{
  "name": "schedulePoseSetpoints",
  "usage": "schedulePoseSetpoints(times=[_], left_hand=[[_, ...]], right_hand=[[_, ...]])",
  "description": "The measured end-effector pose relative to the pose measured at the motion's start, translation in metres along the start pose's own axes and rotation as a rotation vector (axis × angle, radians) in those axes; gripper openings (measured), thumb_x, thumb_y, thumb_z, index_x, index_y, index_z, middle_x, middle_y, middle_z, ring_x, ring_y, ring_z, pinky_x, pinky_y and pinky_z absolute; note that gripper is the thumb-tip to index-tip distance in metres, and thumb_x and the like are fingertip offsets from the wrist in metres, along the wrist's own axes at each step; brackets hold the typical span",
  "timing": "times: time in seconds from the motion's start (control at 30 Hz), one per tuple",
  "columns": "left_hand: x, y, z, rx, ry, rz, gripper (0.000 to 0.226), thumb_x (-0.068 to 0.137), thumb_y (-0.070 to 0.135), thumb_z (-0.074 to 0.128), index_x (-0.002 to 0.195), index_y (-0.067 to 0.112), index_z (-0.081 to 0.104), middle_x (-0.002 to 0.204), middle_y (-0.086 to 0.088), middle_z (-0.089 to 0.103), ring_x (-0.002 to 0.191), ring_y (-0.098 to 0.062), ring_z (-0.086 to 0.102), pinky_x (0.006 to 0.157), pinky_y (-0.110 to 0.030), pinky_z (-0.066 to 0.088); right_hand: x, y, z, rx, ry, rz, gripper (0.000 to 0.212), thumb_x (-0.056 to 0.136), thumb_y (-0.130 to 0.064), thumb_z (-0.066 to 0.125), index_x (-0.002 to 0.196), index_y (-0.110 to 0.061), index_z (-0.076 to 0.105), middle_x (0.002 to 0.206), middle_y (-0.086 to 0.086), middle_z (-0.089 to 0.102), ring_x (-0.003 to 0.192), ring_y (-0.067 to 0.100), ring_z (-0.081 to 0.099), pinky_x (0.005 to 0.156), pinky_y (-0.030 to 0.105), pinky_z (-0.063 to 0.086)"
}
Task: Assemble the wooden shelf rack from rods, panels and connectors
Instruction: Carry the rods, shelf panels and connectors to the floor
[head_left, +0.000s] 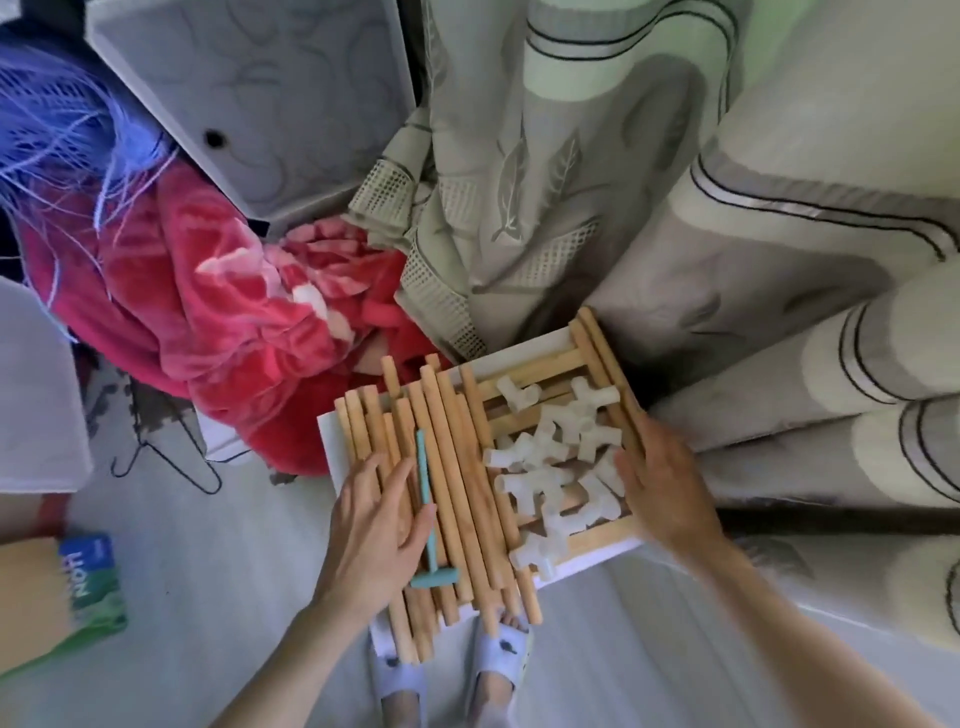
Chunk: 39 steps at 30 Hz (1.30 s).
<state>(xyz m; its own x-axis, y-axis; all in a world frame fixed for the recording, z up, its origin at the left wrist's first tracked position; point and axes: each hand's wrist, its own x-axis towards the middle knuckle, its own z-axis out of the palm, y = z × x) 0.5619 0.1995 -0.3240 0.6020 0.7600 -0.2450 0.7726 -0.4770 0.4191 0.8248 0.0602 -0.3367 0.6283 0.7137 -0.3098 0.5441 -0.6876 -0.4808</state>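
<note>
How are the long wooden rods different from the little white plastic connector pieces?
The long wooden rods are tan, straight and lie side by side; the white plastic connector pieces are pale, short, branched and jumbled in a heap. Both rest on the same white panel.

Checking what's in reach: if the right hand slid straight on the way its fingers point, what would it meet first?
The right hand points up and left along the panel's edge; its fingers would probably first meet the white connectors piled just beside them, though depth is unclear.

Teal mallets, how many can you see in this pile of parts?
1. The teal mallet lies on the wooden rods, by the left hand, its head nearest the person. Others could be hidden under the rods.
</note>
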Motion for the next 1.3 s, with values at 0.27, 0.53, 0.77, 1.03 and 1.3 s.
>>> schedulePoseSetpoints(times=[0.27,0.53,0.77,1.03,1.3], left_hand=[[0.017,-0.005,0.025,-0.360,-0.021,-0.513,0.082,0.086,0.049,0.054,0.149,0.031,0.005,0.155,-0.003,0.003,0.143,-0.020,0.001,0.113,-0.045,0.016],[0.021,-0.009,0.048,-0.642,-0.058,-0.686,0.087,0.085,0.046,0.057,0.150,0.031,0.001,0.150,-0.010,0.018,0.138,-0.019,0.017,0.113,-0.041,0.020],[0.030,-0.034,0.039,-0.654,-0.105,-0.722,0.112,0.051,0.078,0.060,0.146,0.040,0.013,0.144,-0.005,0.034,0.134,-0.024,0.032,0.111,-0.048,0.029],[0.040,-0.044,0.034,-0.769,-0.098,-0.597,0.103,0.061,0.067,0.073,0.144,0.041,0.017,0.139,0.006,0.043,0.131,-0.017,0.039,0.110,-0.048,0.031],[0.047,-0.048,0.035,-0.777,-0.119,-0.538,0.105,0.049,0.067,0.072,0.138,0.041,0.024,0.131,0.005,0.048,0.127,-0.019,0.039,0.107,-0.049,0.033]], right_hand=[[0.040,0.015,0.028,0.124,-0.112,0.145,0.068,0.094,-0.049,0.037,0.148,-0.018,0.012,0.151,0.008,0.024,0.136,0.026,0.029,0.107,0.040,0.030],[0.048,0.021,0.033,0.205,-0.133,0.259,0.071,0.088,-0.050,0.051,0.142,-0.013,0.024,0.140,0.012,0.038,0.124,0.029,0.041,0.101,0.045,0.040],[0.021,0.027,0.043,0.435,-0.114,0.372,0.060,0.083,-0.043,0.061,0.130,-0.016,0.035,0.115,0.003,0.052,0.104,0.024,0.055,0.087,0.038,0.047],[0.019,0.026,0.048,0.579,-0.133,0.389,0.070,0.082,-0.037,0.065,0.140,-0.024,0.028,0.123,-0.007,0.046,0.109,0.013,0.048,0.097,0.040,0.043],[0.025,0.029,0.043,0.560,-0.165,0.333,0.072,0.080,-0.036,0.068,0.138,-0.023,0.028,0.115,-0.010,0.048,0.104,0.013,0.049,0.098,0.040,0.040]])
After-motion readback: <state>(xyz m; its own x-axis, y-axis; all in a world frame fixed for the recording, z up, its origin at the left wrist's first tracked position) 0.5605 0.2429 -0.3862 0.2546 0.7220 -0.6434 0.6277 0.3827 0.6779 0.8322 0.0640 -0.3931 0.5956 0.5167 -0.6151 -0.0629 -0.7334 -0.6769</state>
